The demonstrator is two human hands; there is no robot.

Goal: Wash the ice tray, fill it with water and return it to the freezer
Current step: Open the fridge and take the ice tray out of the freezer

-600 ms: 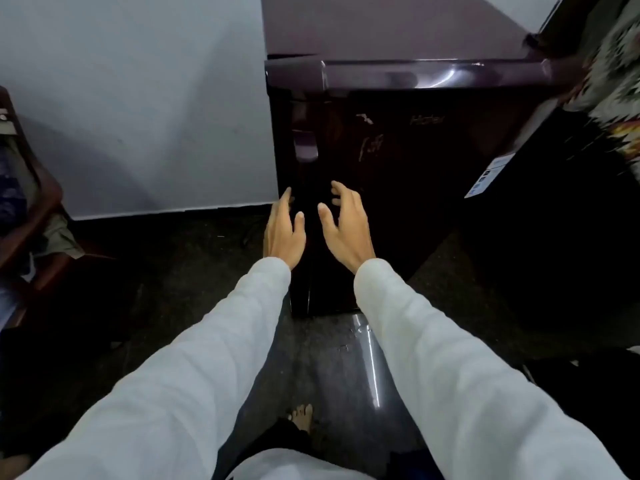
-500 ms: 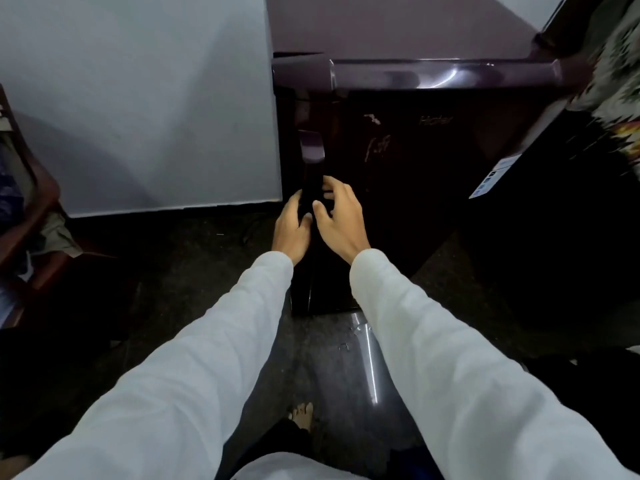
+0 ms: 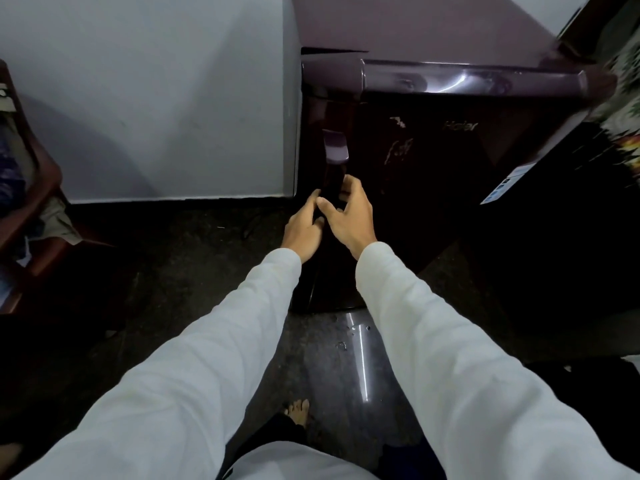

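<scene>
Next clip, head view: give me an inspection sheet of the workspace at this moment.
Surface: dark floor, water drops before the fridge.
Job's things: fridge door closed; ice tray not seen.
Clutter: cloth on chair at left.
Grips: right hand curls round door handle; left hand against its left side, grip unclear.
Cables: thin dark line on floor by wall, perhaps a cord.
Surroundings: grey wall; patterned cloth at right.

Glossy dark maroon fridge [image 3: 433, 181] stands upright & shut, front twd viewer.

Left hand [image 3: 302, 234], right hand [image 3: 350, 220] now grip fridge handle [image 3: 334, 157].
</scene>
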